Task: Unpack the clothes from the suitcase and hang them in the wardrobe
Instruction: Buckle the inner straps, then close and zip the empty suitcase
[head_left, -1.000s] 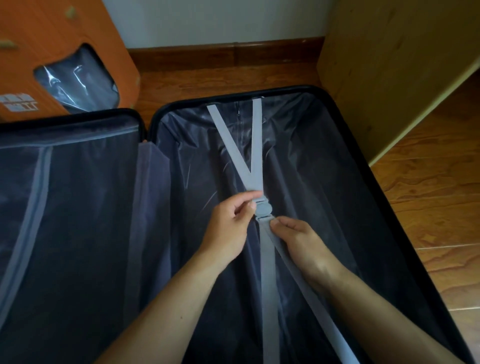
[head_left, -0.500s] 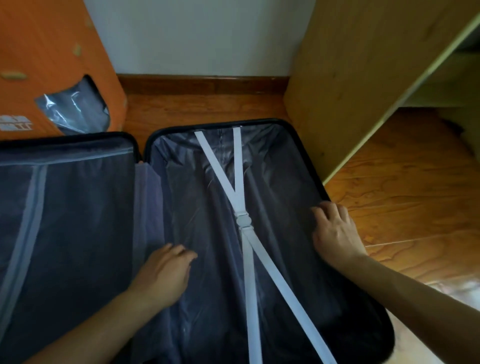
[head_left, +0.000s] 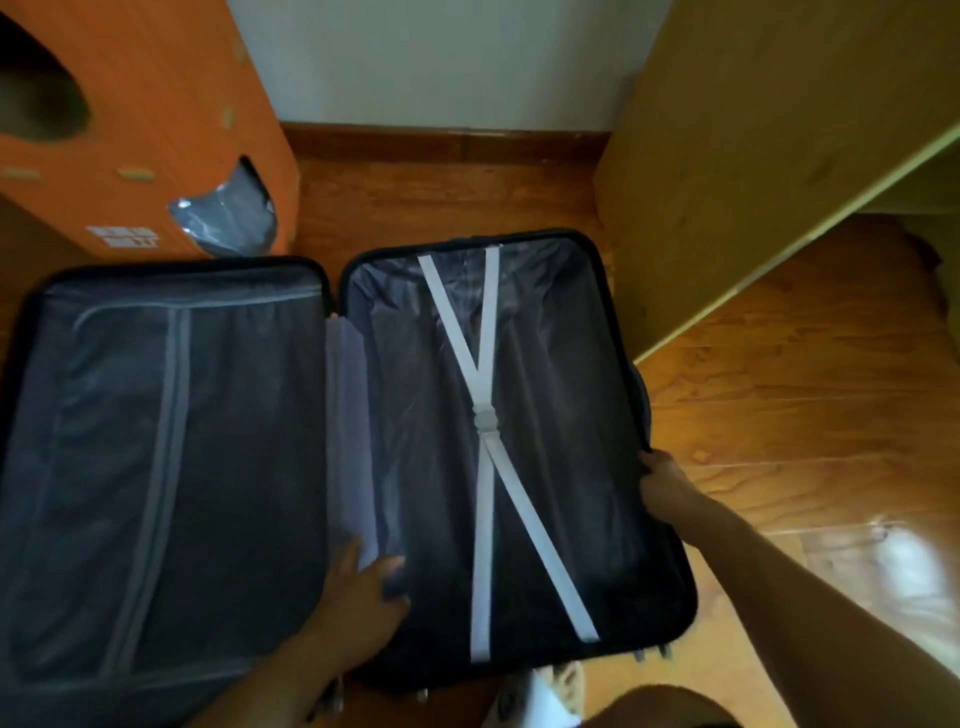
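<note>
- Head view: the suitcase (head_left: 519, 670) lies open flat on the wooden floor (head_left: 779, 405), its two halves side by side.
- The right half is lined in dark fabric under clear plastic. Two pale straps (head_left: 485, 493) cross over it and are joined at a buckle (head_left: 485, 419) near the middle.
- The left half is covered by a dark zipped divider (head_left: 171, 467). No clothes are visible in either half, so whether any lie under the divider cannot be told.
- The left hand (head_left: 363, 603) rests near the hinge at the inner edge of the right half, fingers spread and fairly straight, gripping nothing.
- The right hand (head_left: 662, 483) is at the outer rim of the right half, fingers curled around the edge and holding it.
- The wardrobe (head_left: 753, 156) stands just beyond the suitcase on the right, and an orange cardboard box (head_left: 156, 130) stands behind the left half.
- Judged from this, the unpacking looks done or nearly so, and the hands seem placed to lift the right half and close the case.
- The next move calls for a firm hold on the rim and a swing over the hinge, with the left fingers kept clear.
</note>
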